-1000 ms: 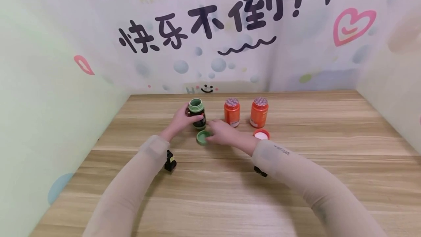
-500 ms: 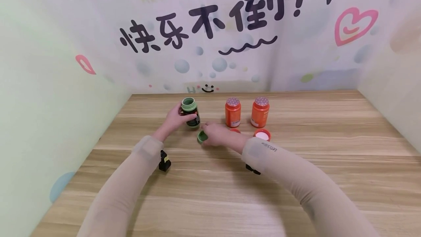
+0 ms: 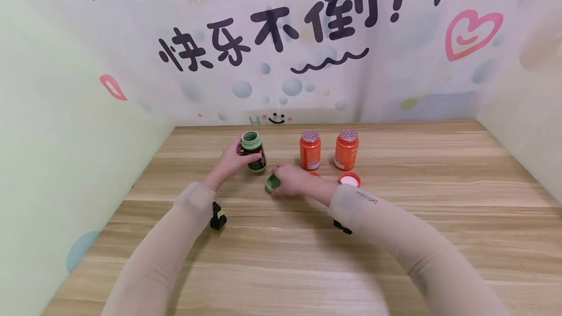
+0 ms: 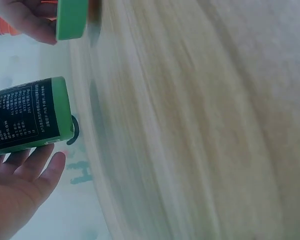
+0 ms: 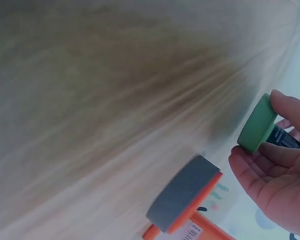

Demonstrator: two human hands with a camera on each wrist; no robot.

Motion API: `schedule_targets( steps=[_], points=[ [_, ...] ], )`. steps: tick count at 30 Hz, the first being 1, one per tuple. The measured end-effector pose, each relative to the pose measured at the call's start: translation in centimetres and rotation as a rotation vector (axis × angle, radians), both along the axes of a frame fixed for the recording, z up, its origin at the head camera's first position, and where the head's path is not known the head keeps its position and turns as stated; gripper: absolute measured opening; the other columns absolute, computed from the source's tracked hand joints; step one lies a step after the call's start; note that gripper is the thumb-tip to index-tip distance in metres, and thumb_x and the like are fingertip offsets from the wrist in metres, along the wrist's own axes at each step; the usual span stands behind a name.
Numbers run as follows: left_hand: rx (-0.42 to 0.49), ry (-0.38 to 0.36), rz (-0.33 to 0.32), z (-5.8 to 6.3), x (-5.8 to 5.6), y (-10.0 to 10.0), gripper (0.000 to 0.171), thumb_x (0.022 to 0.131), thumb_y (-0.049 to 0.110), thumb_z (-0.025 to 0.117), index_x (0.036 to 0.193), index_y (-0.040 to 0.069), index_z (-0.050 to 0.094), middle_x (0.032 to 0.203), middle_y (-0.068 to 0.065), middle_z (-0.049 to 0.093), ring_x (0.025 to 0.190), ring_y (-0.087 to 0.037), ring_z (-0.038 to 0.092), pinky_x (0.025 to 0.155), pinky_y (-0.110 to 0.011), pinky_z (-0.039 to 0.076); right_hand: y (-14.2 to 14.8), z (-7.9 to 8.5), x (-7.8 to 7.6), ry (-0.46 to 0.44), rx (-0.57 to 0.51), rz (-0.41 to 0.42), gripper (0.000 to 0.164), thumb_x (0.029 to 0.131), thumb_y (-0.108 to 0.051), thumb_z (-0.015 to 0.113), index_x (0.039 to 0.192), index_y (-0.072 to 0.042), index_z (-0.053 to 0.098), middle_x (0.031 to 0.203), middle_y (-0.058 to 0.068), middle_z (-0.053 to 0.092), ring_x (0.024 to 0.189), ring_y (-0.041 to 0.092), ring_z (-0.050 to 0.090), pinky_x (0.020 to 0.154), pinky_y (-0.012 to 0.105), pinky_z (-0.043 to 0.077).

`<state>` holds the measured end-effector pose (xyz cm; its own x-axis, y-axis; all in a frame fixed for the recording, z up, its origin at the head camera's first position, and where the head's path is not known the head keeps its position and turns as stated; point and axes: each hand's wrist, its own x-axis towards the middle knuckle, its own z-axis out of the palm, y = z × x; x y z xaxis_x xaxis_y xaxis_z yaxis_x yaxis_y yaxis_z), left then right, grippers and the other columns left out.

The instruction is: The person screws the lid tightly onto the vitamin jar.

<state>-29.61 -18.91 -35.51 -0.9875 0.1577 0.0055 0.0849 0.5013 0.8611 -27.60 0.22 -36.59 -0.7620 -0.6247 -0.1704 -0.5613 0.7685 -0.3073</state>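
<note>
In the head view, my left hand (image 3: pixel 233 158) grips an open jar (image 3: pixel 254 156) with a black label and green threaded neck, its mouth up. The left wrist view shows the jar's green base (image 4: pixel 63 110) slightly off the table. My right hand (image 3: pixel 291 180) pinches a green screw lid (image 3: pixel 272 184) by its rim, just right of and nearer than the jar. In the right wrist view the lid (image 5: pixel 258 123) sits between thumb and fingers, and part of the jar shows behind it. The lid's hollow side faces up in the head view.
Two orange-red jars (image 3: pixel 310 152) with patterned seals stand upright at the back, right of the hands. A red lid with white lining (image 3: pixel 350 180) lies before the right one. Another red lid (image 3: pixel 313 174) is mostly hidden behind my right hand. A printed backdrop (image 3: pixel 281 72) rises behind the table.
My left hand has shifted left a little with the open jar. My right hand has closed its fingers on the green lid. A second red lid has come partly into view behind it.
</note>
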Motion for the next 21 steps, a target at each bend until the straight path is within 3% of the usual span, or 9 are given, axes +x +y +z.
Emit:
schedule_targets(
  steps=[5,13,21],
  points=[
    [0.010,0.022,-0.036,0.1,0.8,0.0,0.070,0.081,0.023,0.070,0.137,0.004,0.033,0.134,-0.020,0.044,0.124,-0.035,0.042,0.101,-0.044,0.037,0.8,0.9,0.6,-0.035,-0.042,-0.012,0.060,0.083,-0.030,0.067,0.131,-0.002,0.047,0.133,0.015,0.048,0.105,0.021,0.053,0.089,0.033,0.047],
    [-0.019,0.031,-0.107,0.2,3.0,0.3,0.068,0.080,0.023,0.071,0.136,0.007,0.036,0.128,-0.018,0.049,0.117,-0.032,0.050,0.096,-0.044,0.042,3.8,1.7,2.1,0.009,-0.091,-0.022,0.056,0.081,-0.026,0.069,0.129,-0.003,0.049,0.128,0.013,0.050,0.103,0.022,0.052,0.087,0.037,0.048],
    [-0.020,0.048,-0.204,0.8,5.5,1.9,0.062,0.079,0.018,0.072,0.131,0.005,0.041,0.122,-0.017,0.054,0.108,-0.030,0.055,0.091,-0.042,0.046,7.6,3.5,3.9,0.053,-0.151,-0.025,0.054,0.079,-0.021,0.071,0.125,-0.002,0.052,0.120,0.012,0.054,0.101,0.023,0.053,0.084,0.037,0.049]
  ],
)
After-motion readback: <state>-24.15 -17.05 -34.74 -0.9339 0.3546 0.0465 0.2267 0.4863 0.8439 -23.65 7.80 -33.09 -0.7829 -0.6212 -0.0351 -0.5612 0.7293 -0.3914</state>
